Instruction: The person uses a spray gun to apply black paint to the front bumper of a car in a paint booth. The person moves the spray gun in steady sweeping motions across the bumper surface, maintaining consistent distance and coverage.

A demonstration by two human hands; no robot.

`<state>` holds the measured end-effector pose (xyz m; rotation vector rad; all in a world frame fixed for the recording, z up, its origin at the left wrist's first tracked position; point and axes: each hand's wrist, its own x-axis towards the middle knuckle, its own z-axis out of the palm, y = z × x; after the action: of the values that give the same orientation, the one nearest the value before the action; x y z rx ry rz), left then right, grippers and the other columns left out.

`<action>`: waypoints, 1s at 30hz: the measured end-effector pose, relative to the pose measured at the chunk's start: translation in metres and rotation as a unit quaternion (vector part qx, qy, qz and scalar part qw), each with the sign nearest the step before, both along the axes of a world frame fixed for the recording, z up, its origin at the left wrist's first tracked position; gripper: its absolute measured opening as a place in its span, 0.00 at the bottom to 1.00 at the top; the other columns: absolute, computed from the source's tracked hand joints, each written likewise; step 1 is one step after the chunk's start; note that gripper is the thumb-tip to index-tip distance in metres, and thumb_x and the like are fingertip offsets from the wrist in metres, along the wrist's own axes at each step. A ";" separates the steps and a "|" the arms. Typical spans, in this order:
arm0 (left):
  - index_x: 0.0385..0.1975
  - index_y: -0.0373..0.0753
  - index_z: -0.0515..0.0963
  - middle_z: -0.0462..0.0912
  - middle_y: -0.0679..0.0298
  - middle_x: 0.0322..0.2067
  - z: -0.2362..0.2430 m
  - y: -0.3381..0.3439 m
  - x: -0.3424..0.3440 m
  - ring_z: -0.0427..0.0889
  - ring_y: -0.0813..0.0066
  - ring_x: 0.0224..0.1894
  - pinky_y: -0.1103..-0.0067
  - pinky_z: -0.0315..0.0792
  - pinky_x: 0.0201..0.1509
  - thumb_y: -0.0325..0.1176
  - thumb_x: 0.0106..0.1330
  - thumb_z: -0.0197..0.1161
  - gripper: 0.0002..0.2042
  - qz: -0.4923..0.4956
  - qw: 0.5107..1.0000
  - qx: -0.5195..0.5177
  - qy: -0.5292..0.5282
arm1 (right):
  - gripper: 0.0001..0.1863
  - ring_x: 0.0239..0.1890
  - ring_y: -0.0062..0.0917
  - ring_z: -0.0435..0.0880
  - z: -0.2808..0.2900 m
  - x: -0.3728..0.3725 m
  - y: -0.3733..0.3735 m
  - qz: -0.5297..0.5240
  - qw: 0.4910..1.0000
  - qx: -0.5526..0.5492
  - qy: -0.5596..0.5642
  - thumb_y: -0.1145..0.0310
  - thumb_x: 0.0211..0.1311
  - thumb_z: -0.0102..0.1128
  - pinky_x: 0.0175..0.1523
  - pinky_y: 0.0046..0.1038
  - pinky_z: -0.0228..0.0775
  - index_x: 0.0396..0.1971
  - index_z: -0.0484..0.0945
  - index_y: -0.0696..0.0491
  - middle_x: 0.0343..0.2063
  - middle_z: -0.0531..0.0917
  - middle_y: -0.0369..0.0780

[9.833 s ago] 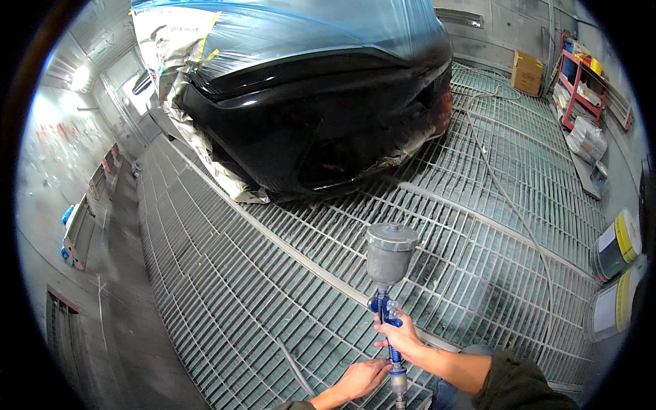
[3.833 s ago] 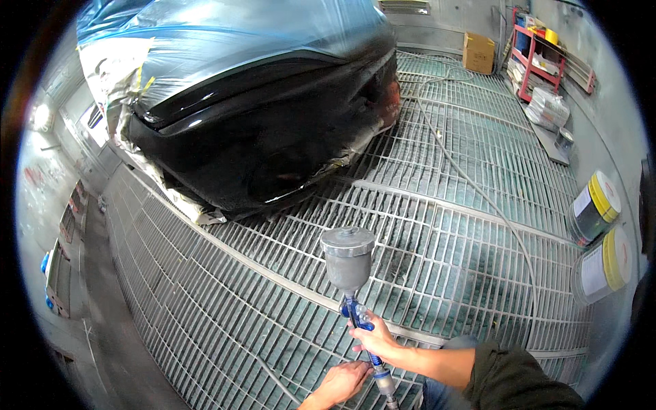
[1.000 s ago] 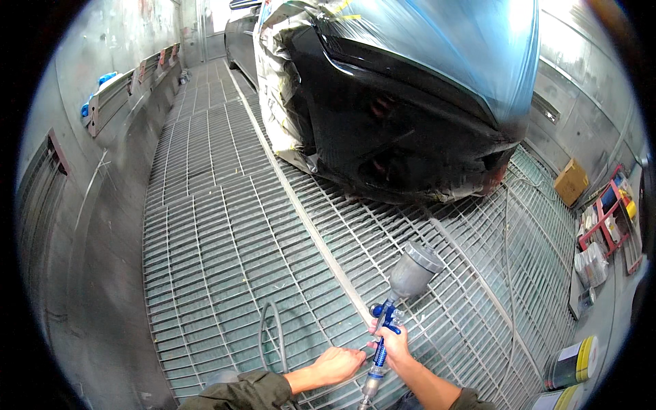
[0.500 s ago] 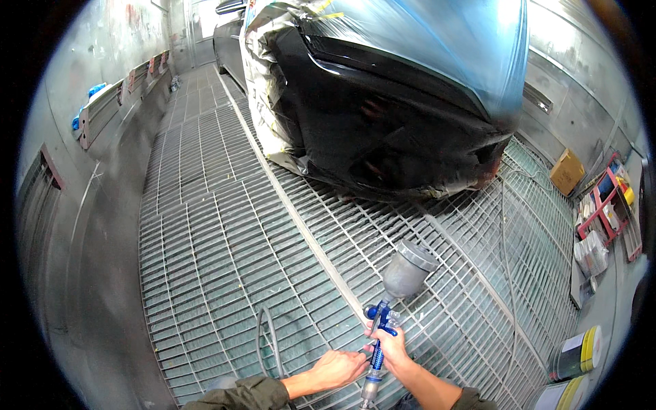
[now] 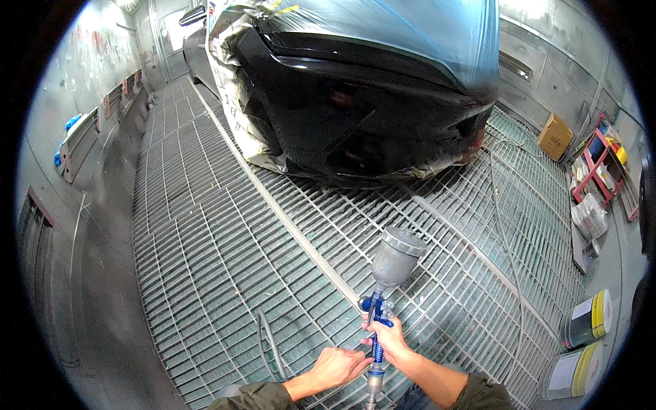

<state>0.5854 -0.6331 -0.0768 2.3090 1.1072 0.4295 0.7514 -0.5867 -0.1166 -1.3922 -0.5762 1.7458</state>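
In my right hand (image 5: pixel 389 342) is a blue-handled spray gun (image 5: pixel 376 305), fingers wrapped round its grip below the trigger. A grey metal paint cup (image 5: pixel 396 258) with a lid sits on top of the gun, leaning to the right. My left hand (image 5: pixel 340 367) is closed, its fingertips pressed against the lower part of the gun's handle; the exact spot they pinch is partly hidden. Ahead stands a car with a glossy black bumper (image 5: pixel 369 130). Blue film (image 5: pixel 437 34) covers the bodywork above it, and crumpled pale masking paper (image 5: pixel 229 89) hangs on its left side.
A metal grating floor (image 5: pixel 205 273) lies underfoot. A grey hose (image 5: pixel 270 345) loops up near my left forearm; another hose (image 5: pixel 502 225) trails along the right. Two paint buckets (image 5: pixel 586 318), a red rack (image 5: pixel 593 167) and a cardboard box (image 5: pixel 555 137) stand along the right wall.
My view has shifted, so the car sits higher and further left in it. Both hands remain at the spray gun, with the left fingertips still against its handle.
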 end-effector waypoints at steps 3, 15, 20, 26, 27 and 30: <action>0.18 0.40 0.75 0.77 0.61 0.16 -0.003 -0.001 0.001 0.78 0.57 0.18 0.67 0.71 0.20 0.45 0.67 0.59 0.18 0.013 1.000 -0.005 -0.012 | 0.19 0.43 0.25 0.79 -0.001 0.001 0.000 -0.003 1.000 0.004 0.006 0.77 0.62 0.52 0.35 0.33 0.81 0.54 0.71 0.51 0.46 0.78 0.38; 0.17 0.38 0.71 0.76 0.57 0.16 -0.012 0.000 0.007 0.77 0.54 0.18 0.65 0.69 0.20 0.43 0.66 0.62 0.18 0.015 1.000 0.026 -0.008 | 0.22 0.39 0.20 0.79 -0.004 0.000 0.000 -0.031 0.999 -0.012 0.015 0.78 0.57 0.59 0.32 0.29 0.82 0.52 0.69 0.50 0.41 0.78 0.34; 0.19 0.37 0.70 0.77 0.53 0.16 -0.009 0.000 0.010 0.79 0.54 0.19 0.64 0.70 0.20 0.39 0.65 0.62 0.16 0.015 1.000 0.019 0.001 | 0.22 0.38 0.19 0.78 -0.003 -0.002 0.000 -0.029 0.999 -0.006 0.011 0.77 0.57 0.59 0.33 0.29 0.82 0.53 0.69 0.49 0.40 0.77 0.32; 0.24 0.36 0.69 0.77 0.53 0.19 -0.020 0.000 0.009 0.78 0.51 0.21 0.62 0.70 0.21 0.36 0.66 0.61 0.13 0.024 0.999 0.012 -0.046 | 0.26 0.40 0.21 0.79 -0.003 -0.001 -0.002 -0.029 0.999 -0.007 0.023 0.77 0.58 0.57 0.34 0.29 0.82 0.57 0.68 0.48 0.43 0.77 0.34; 0.25 0.36 0.69 0.77 0.53 0.20 -0.022 0.000 0.009 0.78 0.51 0.22 0.62 0.71 0.22 0.36 0.66 0.61 0.12 0.029 0.998 0.008 -0.051 | 0.25 0.41 0.21 0.79 -0.003 -0.001 -0.002 -0.031 0.999 -0.005 0.021 0.77 0.58 0.57 0.33 0.29 0.82 0.57 0.68 0.47 0.43 0.77 0.34; 0.28 0.36 0.70 0.78 0.53 0.24 -0.031 -0.001 0.007 0.79 0.50 0.25 0.62 0.72 0.24 0.34 0.66 0.60 0.10 0.028 0.997 -0.010 -0.067 | 0.25 0.40 0.21 0.79 -0.002 -0.003 0.000 -0.029 0.999 -0.012 0.013 0.77 0.58 0.56 0.33 0.28 0.81 0.57 0.69 0.46 0.42 0.77 0.33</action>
<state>0.5919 -0.6338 -0.1076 2.2006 1.1062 0.5838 0.7484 -0.5864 -0.1183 -1.3874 -0.4995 1.7269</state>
